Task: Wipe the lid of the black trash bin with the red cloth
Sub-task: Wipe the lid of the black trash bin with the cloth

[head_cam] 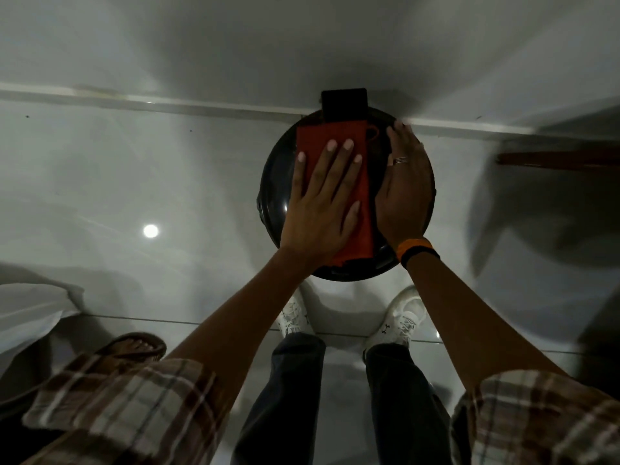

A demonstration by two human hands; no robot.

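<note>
Lid carries the red cloth. Left hand presses the cloth flat, fingers spread. Right hand rests beside it, fingers together.

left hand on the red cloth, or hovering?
Touching. The head view shows the left hand spread flat on the red cloth, fingers pressed into it with no gap, atop the black bin lid.

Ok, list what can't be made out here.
Head view only:
- Lid: centre hidden by cloth and both hands.
- Bin body: hidden beneath the lid.
- Cloth: middle covered by left hand.
- Right hand: palm faces down, contact unclear.
- Dark object, right: blurred.
</note>
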